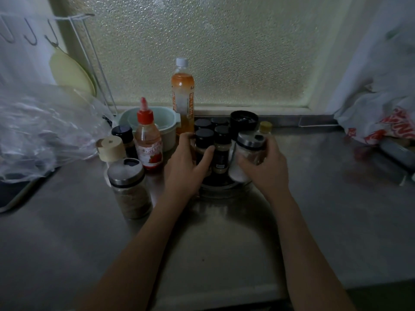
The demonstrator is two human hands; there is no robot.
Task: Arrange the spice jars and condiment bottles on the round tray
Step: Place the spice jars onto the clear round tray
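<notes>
A dark round tray sits mid-counter and carries several black-lidded spice jars. My left hand wraps around one black-lidded jar at the tray's left front. My right hand grips a steel-lidded glass jar of white powder at the tray's right edge, tilted inward. Off the tray to the left stand a red-capped sauce bottle, a steel-lidded jar of brown spice, a wooden-capped jar and a small black-lidded jar. A tall orange bottle stands behind.
A pale green bowl sits behind the sauce bottle. A clear plastic bag covers the left; a wire rack holds a plate. A printed plastic bag lies at the right. A frosted window backs the steel counter.
</notes>
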